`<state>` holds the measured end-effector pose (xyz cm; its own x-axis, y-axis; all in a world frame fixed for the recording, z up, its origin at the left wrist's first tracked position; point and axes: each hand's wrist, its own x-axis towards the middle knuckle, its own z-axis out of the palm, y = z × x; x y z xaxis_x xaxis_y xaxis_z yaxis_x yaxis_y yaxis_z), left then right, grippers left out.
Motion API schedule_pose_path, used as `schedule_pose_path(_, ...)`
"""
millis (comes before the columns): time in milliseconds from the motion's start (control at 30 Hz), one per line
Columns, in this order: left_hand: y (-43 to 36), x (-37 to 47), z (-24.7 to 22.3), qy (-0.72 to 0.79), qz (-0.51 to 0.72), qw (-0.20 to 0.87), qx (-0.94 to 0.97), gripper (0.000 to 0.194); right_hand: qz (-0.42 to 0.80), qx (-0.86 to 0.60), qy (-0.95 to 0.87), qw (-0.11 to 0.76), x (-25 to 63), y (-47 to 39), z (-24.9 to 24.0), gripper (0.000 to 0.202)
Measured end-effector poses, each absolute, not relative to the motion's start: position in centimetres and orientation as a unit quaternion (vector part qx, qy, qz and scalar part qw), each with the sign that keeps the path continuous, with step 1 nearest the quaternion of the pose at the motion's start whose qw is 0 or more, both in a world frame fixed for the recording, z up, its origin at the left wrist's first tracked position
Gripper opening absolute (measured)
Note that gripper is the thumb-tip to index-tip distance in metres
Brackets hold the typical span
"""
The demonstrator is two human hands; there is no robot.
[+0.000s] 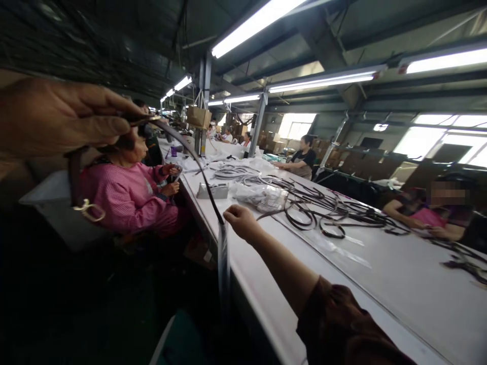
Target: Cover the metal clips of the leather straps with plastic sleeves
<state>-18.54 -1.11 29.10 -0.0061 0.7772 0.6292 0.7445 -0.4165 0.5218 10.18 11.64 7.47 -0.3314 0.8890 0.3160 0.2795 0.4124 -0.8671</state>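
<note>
My left hand (68,116), raised at the upper left, pinches a thin dark belt (200,165) between thumb and fingers. A short length with a gold-coloured buckle (89,209) dangles below that hand. From there the belt curves down to the right, its lower end at the mouth of a long clear plastic sleeve (223,263). My right hand (242,222) is closed at that mouth, its fingertips gripping the sleeve's edge beside the belt. The sleeve hangs down past the table edge. How far the belt reaches inside it is hard to make out.
Along the white table (262,274) lie dark belts (335,205), clear plastic bags (262,195) and a small grey box (213,191). A co-worker in pink (125,197) sits at the left side. Other people work across the table. A white bin (53,203) stands behind the pink co-worker.
</note>
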Motion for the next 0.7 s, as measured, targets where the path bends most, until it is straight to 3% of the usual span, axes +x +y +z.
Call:
schedule_pose_path(200, -0.3, -11.7, 34.0, 0.515, 0.396, -0.166, 0.742, 0.049, 0.484, -0.359, -0.668, 0.436, 9.8, 11.3, 13.0, 0.019)
schedule_pose_path(333, 0.2, -10.9, 37.7, 0.511, 0.373, -0.277, 0.723, 0.053, 0.474, -0.355, -0.694, 0.409, 10.7, 12.2, 16.9, 0.021)
schedule_pose_path(433, 0.6, -11.8, 39.7, 0.509, 0.328, -0.296, 0.739, 0.057, 0.472, -0.309, -0.690, 0.453, 11.4, 13.2, 19.1, 0.023)
schedule_pose_path(567, 0.1, -12.2, 40.2, 0.482, 0.300, -0.315, 0.761, 0.053, 0.430, -0.339, -0.706, 0.449, 10.8, 13.7, 18.8, 0.020)
schedule_pose_path(700, -1.3, -10.9, 39.4, 0.514, 0.292, -0.314, 0.743, 0.030, 0.472, -0.314, -0.730, 0.381, 8.5, 11.8, 15.9, 0.020)
